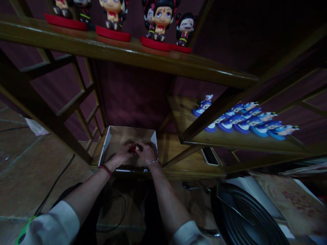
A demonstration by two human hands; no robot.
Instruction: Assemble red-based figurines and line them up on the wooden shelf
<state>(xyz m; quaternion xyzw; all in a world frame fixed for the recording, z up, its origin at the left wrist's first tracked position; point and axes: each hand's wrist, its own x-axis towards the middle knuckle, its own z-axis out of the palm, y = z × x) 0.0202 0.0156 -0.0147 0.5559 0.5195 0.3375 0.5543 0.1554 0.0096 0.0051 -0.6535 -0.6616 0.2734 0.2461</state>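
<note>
A small figurine (138, 147) at the fingertips of my left hand (124, 152) and right hand (147, 153)

My right fingers are bent inward, pinched closed on the dark-haired figurine. My left hand is curled the same way, its fingertips gathered on a dark red piece (132, 149) that meets the figurine; whether the two are joined I cannot tell, as it is dim and small there. My hands face each other, nearly touching, with the figurine between them, above the floor of an open cardboard box (104, 145) with white edges.

I wear a red bead bracelet (106, 169) on the left wrist and a silver-coloured bracelet (152, 162) on the right. The box sits on a low wooden shelf (176, 146); further right on that shelf lies a white-framed phone (211, 156), dark screen up. Above the phone, blue-based figurines (234, 121) stand grouped on a middle shelf (185, 109). Over my hands runs the upper shelf (122, 52), with big-headed figurines (162, 20) on red bases along it. Down to my right is a round black stool seat (245, 214).
</note>
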